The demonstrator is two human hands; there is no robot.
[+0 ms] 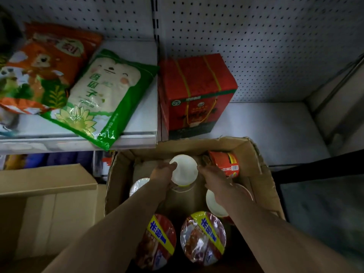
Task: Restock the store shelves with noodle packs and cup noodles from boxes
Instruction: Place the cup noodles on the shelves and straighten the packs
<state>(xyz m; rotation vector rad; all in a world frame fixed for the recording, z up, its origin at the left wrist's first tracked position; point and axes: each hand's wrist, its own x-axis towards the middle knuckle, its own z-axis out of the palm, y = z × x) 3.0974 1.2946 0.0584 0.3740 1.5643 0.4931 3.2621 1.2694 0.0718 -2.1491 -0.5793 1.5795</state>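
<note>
both my hands are down in the open box, one on each side of a cup that sits bottom up, its plain white base facing me. my left hand curls round the cup's left side, the thumb lying on the rim of the white base. my right hand comes in from the other side with its fingers bent toward the cup's right edge; they reach the cup, but i cannot tell how firmly they close on it.

the cup stands in the far middle of the box. just right of it, in the far right corner, a red cup lies on its side with a barcode showing. another white base shows under my right wrist, and a pale one sits at the left wall, beside my left forearm. nearest me, two lidded cups stand side by side, lids up, with yellow and blue bands across them.

beyond the box, a red carton with yellow straps stands on the lower shelf against the pegboard. on the upper shelf to the left, a green bag lies partly over an orange bag. a second box sits to the left of mine.
</note>
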